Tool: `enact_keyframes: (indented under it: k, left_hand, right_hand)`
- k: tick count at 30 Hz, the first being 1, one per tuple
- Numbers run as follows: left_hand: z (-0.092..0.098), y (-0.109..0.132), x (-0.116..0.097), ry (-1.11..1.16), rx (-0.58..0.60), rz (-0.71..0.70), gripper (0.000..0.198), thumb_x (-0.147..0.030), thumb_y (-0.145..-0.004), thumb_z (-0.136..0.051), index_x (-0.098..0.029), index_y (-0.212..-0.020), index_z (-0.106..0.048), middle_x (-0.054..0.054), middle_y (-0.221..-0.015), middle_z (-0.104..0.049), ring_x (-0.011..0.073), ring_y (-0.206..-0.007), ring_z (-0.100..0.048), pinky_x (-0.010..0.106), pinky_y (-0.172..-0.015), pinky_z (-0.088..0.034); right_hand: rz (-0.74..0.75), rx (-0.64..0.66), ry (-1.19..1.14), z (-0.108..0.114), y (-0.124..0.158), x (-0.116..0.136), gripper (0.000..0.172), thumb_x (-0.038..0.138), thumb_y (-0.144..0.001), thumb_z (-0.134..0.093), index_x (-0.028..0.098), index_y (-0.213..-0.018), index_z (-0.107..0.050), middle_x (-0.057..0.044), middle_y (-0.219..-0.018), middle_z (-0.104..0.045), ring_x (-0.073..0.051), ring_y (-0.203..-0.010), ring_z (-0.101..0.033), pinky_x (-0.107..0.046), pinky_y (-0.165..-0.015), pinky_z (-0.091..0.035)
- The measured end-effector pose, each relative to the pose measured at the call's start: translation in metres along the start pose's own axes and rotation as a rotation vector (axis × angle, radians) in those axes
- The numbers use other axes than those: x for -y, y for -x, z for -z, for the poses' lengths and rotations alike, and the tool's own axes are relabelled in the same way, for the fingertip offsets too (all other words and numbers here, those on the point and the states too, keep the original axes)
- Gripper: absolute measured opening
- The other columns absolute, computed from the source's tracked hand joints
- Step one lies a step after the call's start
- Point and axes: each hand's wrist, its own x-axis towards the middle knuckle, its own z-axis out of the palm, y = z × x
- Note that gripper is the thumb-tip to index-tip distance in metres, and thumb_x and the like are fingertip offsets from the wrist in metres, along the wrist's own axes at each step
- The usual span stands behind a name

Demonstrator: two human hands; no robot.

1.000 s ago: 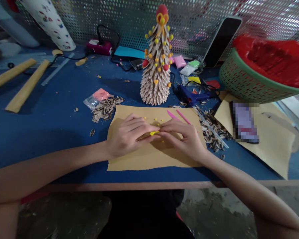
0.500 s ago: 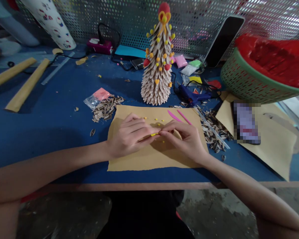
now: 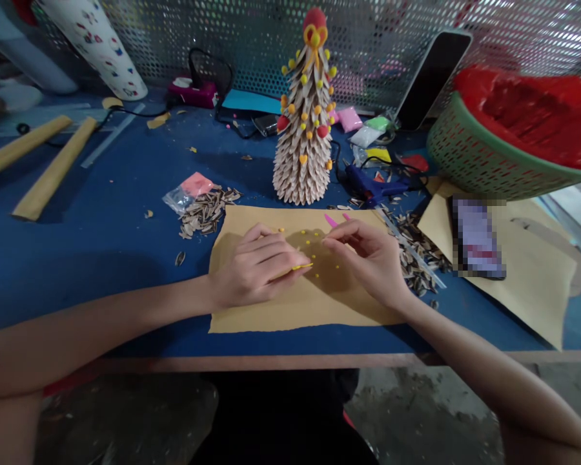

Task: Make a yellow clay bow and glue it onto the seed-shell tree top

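Observation:
My left hand [image 3: 256, 266] is closed, with a thin strip of yellow modelling clay [image 3: 302, 266] poking out from its fingertips. To the right, apart from the strip, my right hand [image 3: 368, 259] has thumb and forefinger pinched together; whatever they hold is too small to make out. Both hands are over a sheet of brown paper [image 3: 256, 316]. Several tiny yellow clay bits [image 3: 308, 242] lie scattered on it between the hands. Pink modelling tools [image 3: 330, 221] are partly hidden behind my right hand. Behind the sheet stands a cone-shaped tree of pale shells [image 3: 303, 155] with coloured balls and a red top.
Sunflower seed shells [image 3: 206, 210] lie left of the paper beside a coral clay packet [image 3: 197, 184]. A blue glue gun [image 3: 375, 187], a phone [image 3: 479, 239] and a green basket [image 3: 489, 155] with a red bag are at right. Two sticks [image 3: 55, 168] lie far left.
My right hand has drawn away from the yellow strip, moving right and slightly up, partly covering the pink tools. More yellow bits show on the paper. My left hand stays put.

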Motion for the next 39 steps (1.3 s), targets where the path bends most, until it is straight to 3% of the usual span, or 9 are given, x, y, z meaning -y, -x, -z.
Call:
enact_keyframes:
  k: [8,17,19,25,29,34,39]
  left_hand:
    - [-0.0007,0.0011,0.0014,-0.01,0.023,0.019,0.002,-0.018,-0.095,-0.064,-0.019,-0.094,-0.063,-0.002,-0.078,-0.074,0.0117,-0.068,-0.068,0.03,-0.078,-0.048]
    - [-0.0012,0.0014,0.0029,0.0,0.039,0.043,0.002,-0.019,-0.095,-0.064,-0.018,-0.093,-0.064,-0.002,-0.077,-0.073,0.0121,-0.07,-0.069,0.029,-0.076,-0.046]
    - [-0.0014,0.0014,0.0033,-0.001,0.044,0.046,0.002,-0.019,-0.095,-0.064,-0.018,-0.093,-0.065,-0.001,-0.077,-0.073,0.0124,-0.071,-0.07,0.029,-0.075,-0.045]
    - [-0.0014,0.0022,0.0052,0.013,0.072,0.045,0.005,-0.02,-0.096,-0.064,-0.017,-0.099,-0.066,-0.001,-0.079,-0.074,0.0112,-0.068,-0.069,0.029,-0.074,-0.045]
    - [-0.0022,0.003,0.0057,0.014,0.1,0.056,0.009,-0.021,-0.099,-0.06,-0.018,-0.105,-0.066,-0.002,-0.079,-0.074,0.0108,-0.067,-0.068,0.029,-0.074,-0.044]
    - [-0.0028,0.0029,0.0061,0.009,0.084,0.066,0.01,-0.024,-0.099,-0.061,-0.018,-0.107,-0.065,-0.003,-0.077,-0.074,0.01,-0.063,-0.066,0.029,-0.073,-0.044]
    - [0.0023,-0.0002,0.0065,-0.008,0.119,0.039,0.016,-0.015,-0.099,-0.056,-0.021,-0.11,-0.065,-0.003,-0.077,-0.072,0.0114,-0.069,-0.066,0.03,-0.072,-0.041]
  right_hand:
    - [0.011,-0.029,0.035,-0.0031,0.0022,-0.0031,0.031,0.04,-0.08,-0.08,0.021,-0.069,-0.058,0.003,-0.066,-0.058,-0.011,-0.061,-0.053,-0.027,-0.057,-0.044]
    - [0.098,0.077,0.174,0.0058,0.0031,0.0022,0.053,0.041,-0.102,-0.049,0.02,-0.053,-0.047,0.004,-0.049,-0.047,-0.009,-0.047,-0.042,-0.028,-0.053,-0.034]
    - [0.093,0.055,0.152,0.0058,0.0026,0.0024,0.048,0.039,-0.1,-0.053,0.02,-0.056,-0.049,0.004,-0.052,-0.05,-0.009,-0.05,-0.045,-0.027,-0.055,-0.036]
    - [0.115,0.056,0.143,0.0034,-0.001,-0.002,0.01,0.026,-0.091,-0.066,0.021,-0.083,-0.068,-0.001,-0.081,-0.072,-0.015,-0.075,-0.064,-0.03,-0.074,-0.051]
    - [0.146,0.113,0.185,0.004,-0.0007,-0.0052,0.018,0.025,-0.098,-0.055,0.021,-0.09,-0.071,-0.002,-0.089,-0.075,-0.015,-0.082,-0.068,-0.03,-0.08,-0.051]
    - [0.117,0.083,0.234,0.0049,0.0028,-0.0063,0.033,0.032,-0.102,-0.049,0.02,-0.073,-0.059,0.0,-0.073,-0.064,-0.012,-0.068,-0.058,-0.028,-0.067,-0.044]
    - [0.149,0.079,0.259,0.0041,0.0026,-0.0056,0.022,0.029,-0.102,-0.048,0.02,-0.084,-0.059,-0.001,-0.081,-0.064,-0.014,-0.076,-0.059,-0.031,-0.074,-0.046]
